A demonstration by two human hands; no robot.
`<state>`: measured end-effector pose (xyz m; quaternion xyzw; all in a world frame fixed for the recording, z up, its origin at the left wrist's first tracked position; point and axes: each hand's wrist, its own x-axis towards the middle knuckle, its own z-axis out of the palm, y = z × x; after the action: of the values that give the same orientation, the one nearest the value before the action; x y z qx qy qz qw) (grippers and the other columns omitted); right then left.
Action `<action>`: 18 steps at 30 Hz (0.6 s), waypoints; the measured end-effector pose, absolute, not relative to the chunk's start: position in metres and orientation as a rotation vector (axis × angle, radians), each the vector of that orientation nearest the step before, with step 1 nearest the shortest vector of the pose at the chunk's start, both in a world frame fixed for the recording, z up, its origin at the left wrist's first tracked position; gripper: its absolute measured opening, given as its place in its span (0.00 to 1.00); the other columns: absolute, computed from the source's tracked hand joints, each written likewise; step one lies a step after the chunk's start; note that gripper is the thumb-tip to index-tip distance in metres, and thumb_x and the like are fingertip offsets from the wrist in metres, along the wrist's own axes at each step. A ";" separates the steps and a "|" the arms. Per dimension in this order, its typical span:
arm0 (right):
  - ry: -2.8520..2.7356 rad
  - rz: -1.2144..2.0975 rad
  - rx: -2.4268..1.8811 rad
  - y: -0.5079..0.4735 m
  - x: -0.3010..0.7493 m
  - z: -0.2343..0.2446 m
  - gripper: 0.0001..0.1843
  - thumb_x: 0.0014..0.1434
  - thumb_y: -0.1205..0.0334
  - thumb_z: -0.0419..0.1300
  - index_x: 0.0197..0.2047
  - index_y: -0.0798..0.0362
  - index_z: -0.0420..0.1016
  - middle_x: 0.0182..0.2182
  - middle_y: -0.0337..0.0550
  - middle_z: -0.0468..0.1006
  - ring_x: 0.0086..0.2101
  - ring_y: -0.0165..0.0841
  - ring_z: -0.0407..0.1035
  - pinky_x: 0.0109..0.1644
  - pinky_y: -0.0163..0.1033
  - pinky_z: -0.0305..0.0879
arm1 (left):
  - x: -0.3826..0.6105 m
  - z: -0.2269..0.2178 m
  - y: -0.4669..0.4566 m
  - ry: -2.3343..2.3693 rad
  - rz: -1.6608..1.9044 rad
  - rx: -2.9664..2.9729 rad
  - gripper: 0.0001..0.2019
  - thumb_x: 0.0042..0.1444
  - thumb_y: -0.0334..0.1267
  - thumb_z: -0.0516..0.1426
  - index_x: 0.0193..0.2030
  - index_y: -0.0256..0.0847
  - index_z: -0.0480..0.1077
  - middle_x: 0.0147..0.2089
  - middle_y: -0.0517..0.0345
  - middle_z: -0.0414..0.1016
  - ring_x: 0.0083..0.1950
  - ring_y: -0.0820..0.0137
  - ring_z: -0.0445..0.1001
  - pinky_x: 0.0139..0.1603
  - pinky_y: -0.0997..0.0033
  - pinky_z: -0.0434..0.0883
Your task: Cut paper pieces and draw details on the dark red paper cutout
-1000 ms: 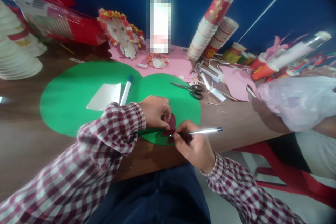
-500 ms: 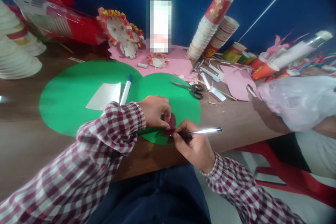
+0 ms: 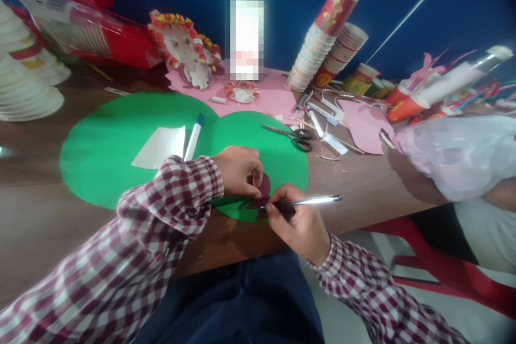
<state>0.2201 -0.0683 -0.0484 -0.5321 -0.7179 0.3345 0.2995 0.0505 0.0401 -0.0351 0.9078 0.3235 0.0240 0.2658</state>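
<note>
My left hand (image 3: 238,172) pinches a small dark red paper piece (image 3: 264,187) over the near edge of the right green paper circle (image 3: 282,161). Close by on the right, my right hand (image 3: 299,220) is closed round a silver pen (image 3: 316,201), its tip at the red piece. Fingers hide part of that piece. A white paper sheet (image 3: 159,148) and a white marker with a blue cap (image 3: 194,137) rest on the larger left green circle (image 3: 100,145). Black-handled scissors (image 3: 296,136) lie at the right circle's far edge.
Paper-cup stacks (image 3: 322,43) lean against the blue wall behind pink paper (image 3: 278,99). Bowls (image 3: 28,80) are piled at far left. A plastic bag (image 3: 463,156) sits at right near another person's arm (image 3: 502,193). A red stool (image 3: 435,263) stands below the table edge.
</note>
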 end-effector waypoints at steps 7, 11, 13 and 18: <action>-1.895 0.928 -1.403 -0.068 0.220 -0.049 0.03 0.58 0.63 0.55 0.33 0.52 0.63 0.21 0.35 0.67 0.20 0.26 0.62 0.23 0.31 0.59 | 0.050 -0.036 0.040 0.872 0.072 2.457 0.08 0.44 0.44 0.62 0.28 0.43 0.76 0.33 0.59 0.71 0.36 0.71 0.68 0.35 0.75 0.61; -1.879 0.913 -1.412 -0.068 0.220 -0.048 0.04 0.57 0.63 0.56 0.32 0.52 0.64 0.20 0.34 0.66 0.20 0.26 0.62 0.22 0.30 0.58 | 0.050 -0.036 0.040 0.863 0.078 2.467 0.09 0.45 0.45 0.61 0.28 0.43 0.76 0.33 0.59 0.71 0.36 0.72 0.68 0.35 0.75 0.61; -1.861 0.932 -1.406 -0.067 0.220 -0.047 0.04 0.57 0.63 0.56 0.32 0.52 0.63 0.20 0.33 0.65 0.19 0.26 0.61 0.21 0.30 0.57 | 0.050 -0.036 0.040 0.869 0.071 2.465 0.09 0.45 0.45 0.62 0.28 0.43 0.76 0.33 0.59 0.71 0.36 0.71 0.68 0.35 0.75 0.61; -1.829 0.963 -1.398 -0.067 0.220 -0.047 0.04 0.56 0.64 0.56 0.32 0.52 0.63 0.19 0.32 0.63 0.18 0.25 0.58 0.19 0.29 0.54 | 0.051 -0.035 0.040 0.880 0.060 2.446 0.08 0.44 0.44 0.62 0.28 0.43 0.76 0.34 0.58 0.71 0.36 0.70 0.68 0.34 0.74 0.61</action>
<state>0.2205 -0.0674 -0.0469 -0.5313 -0.6949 0.3659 0.3176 0.0505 0.0401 -0.0352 0.9064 0.3262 0.0221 0.2676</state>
